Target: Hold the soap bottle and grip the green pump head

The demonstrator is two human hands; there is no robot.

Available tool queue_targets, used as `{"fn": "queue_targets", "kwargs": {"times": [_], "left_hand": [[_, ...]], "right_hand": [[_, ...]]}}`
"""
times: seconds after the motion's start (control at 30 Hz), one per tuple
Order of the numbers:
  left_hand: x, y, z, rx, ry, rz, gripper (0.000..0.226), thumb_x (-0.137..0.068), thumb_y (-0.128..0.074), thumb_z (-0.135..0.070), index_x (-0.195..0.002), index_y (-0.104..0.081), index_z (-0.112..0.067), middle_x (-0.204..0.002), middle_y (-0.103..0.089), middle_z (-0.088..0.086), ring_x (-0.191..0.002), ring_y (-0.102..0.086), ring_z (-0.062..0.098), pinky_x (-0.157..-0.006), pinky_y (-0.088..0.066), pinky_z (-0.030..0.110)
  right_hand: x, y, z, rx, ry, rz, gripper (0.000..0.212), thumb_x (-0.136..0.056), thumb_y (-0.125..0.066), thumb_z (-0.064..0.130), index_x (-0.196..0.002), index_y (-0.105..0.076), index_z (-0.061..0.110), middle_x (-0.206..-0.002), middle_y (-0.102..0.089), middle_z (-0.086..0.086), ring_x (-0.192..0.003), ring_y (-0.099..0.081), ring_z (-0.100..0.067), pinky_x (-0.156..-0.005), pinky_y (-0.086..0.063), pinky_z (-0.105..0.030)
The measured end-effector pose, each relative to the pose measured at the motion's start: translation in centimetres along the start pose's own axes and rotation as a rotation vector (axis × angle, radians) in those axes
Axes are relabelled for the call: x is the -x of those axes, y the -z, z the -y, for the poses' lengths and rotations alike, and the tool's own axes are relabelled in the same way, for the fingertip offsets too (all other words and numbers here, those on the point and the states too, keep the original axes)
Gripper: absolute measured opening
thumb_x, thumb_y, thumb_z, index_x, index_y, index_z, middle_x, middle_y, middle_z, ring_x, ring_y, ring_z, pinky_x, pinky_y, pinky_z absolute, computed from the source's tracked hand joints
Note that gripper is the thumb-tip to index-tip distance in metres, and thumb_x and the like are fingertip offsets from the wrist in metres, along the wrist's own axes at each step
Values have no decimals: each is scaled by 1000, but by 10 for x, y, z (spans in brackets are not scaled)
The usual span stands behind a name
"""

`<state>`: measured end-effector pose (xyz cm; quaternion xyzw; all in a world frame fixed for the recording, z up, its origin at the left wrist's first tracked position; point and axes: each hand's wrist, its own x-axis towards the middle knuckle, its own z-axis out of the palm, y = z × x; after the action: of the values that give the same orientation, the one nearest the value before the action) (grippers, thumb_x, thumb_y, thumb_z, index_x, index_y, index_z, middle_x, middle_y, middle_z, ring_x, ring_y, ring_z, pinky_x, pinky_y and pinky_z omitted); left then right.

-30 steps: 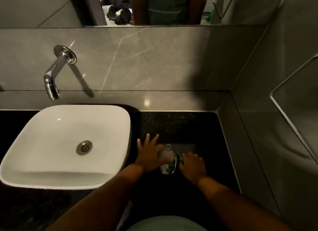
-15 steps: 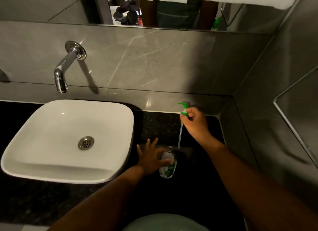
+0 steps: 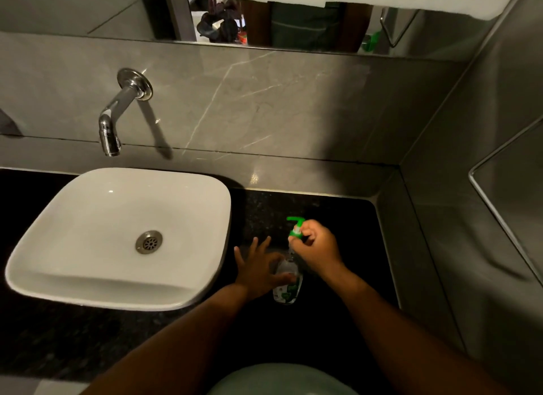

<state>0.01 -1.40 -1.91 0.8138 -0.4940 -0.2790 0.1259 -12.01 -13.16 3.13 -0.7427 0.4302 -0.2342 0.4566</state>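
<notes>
Left hand [image 3: 258,269] steadies the clear soap bottle [image 3: 287,283] on the black counter [image 3: 346,218] just right of the sink [image 3: 117,294], thumb against it, other fingers spread. Right hand [image 3: 316,247] pinches the green pump [image 3: 296,228] right above the bottle's neck.

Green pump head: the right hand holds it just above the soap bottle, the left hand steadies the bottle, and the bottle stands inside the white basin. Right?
Not quite. The head view shows the soap bottle on the dark counter, to the right of the white basin, not inside it. The rest holds: the right hand holds the green pump head just above the bottle, and the left hand steadies the bottle.
</notes>
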Motion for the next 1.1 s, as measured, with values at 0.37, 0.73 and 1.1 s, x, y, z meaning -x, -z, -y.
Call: {"fn": "queue_targets", "kwargs": {"times": [0.37,0.73,1.1], "left_hand": [[2,-9,0,35,24,-62,77,-57,-49,-84,-124,-51,-46,-160,-11,-7,-146,6,20,-103,22,62],[4,-6,1,46,59,-48,74,-62,-55,-80,-128,-47,-47,-160,-12,-7,-147,5,19,-104,21,62],[1,-10,-4,38,9,-74,87,-51,-43,-88,-129,-44,-50,-159,-16,-8,-147,1,19,-103,20,64]], "right_hand": [[25,-6,-11,-122,-114,180,59,-79,-72,18,-132,-47,18,-111,-59,4,-99,-57,-5,-74,-42,-4],[21,-10,-20,-161,-175,175,90,-69,-81,24,-142,-29,22,-115,-58,-1,-102,-55,-8,-83,-42,-16],[21,-17,-21,-273,-175,101,88,-69,-81,16,-140,-30,24,-108,-60,1,-104,-61,-14,-69,-45,-6]]}}
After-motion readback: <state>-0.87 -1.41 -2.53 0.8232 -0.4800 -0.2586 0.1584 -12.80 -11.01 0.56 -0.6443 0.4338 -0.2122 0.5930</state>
